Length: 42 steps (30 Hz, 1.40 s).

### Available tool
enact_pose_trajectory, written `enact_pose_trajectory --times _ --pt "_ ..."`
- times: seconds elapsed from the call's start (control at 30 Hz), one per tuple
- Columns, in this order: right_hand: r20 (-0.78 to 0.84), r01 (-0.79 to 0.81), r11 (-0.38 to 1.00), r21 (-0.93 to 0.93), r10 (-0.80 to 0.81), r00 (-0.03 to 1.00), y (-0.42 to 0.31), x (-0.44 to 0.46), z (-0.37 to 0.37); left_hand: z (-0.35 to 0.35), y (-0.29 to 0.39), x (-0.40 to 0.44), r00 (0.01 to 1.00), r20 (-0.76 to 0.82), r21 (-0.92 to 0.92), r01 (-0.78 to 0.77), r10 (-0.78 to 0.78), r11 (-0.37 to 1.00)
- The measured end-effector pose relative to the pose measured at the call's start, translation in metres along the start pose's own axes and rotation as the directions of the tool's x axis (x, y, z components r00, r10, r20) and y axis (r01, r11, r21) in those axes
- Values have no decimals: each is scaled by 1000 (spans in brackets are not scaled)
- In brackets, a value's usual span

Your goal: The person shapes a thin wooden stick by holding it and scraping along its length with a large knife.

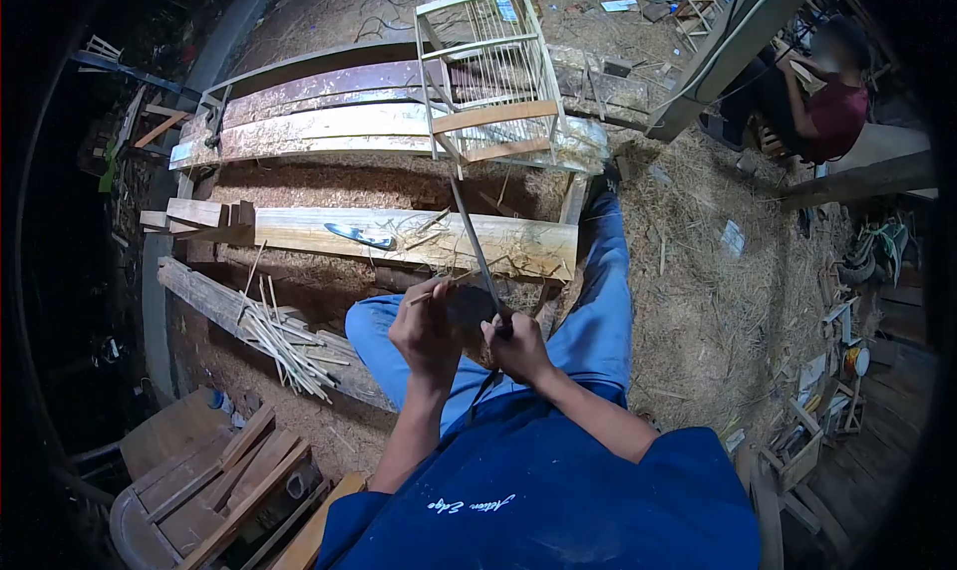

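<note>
My left hand (424, 328) is closed around a short thin wooden stick (429, 294), its fingers pinched near my knee. My right hand (520, 349) grips the dark handle of a long narrow blade (473, 233), which points away from me over the plank (309, 231). A dark patch between the hands is too unclear to name. Beyond the blade's tip, a slatted wooden cage-like frame (495, 122) stands on the bench (329, 122). On the plank lies a blue-and-silver hand tool (361, 236) among shavings.
A bundle of thin wooden sticks (284, 341) rests on a rough board (214, 291) at the left. Wooden pieces (239, 470) lie at lower left. Another person (832, 112) sits at upper right, behind a post (713, 57). Shavings cover the floor (718, 301).
</note>
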State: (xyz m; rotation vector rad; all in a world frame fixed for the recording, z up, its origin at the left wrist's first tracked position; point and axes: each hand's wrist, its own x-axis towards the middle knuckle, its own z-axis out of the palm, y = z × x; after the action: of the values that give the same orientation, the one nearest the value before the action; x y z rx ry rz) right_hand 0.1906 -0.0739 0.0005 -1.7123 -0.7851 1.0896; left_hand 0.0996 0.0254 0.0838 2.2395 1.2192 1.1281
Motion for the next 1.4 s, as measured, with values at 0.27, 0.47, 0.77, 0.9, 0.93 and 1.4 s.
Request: enact_pose_trajectory --times 0.27,0.47,0.77,0.9,0.93,1.4 --pt "34 -11 1000 -14 11 999 17 1 6 -5 14 3 1000 4 7 8 -8 1000" --pt "61 46 998 53 -49 997 -12 -12 1 1 7 -4 1000 4 -11 -4 4 1000" --pt "-76 154 988 1 -153 985 22 -2 11 -2 4 -9 999 14 -32 45 -44 998" --pt "-68 -10 998 -63 6 998 72 4 18 -4 4 -4 1000 8 -8 23 -23 1000" --pt "9 -215 976 -34 215 977 74 10 9 -4 1 -8 1000 13 -8 19 -19 1000" --pt "-9 -104 994 -45 104 995 57 25 4 -6 -4 -12 993 44 -46 108 -106 993"
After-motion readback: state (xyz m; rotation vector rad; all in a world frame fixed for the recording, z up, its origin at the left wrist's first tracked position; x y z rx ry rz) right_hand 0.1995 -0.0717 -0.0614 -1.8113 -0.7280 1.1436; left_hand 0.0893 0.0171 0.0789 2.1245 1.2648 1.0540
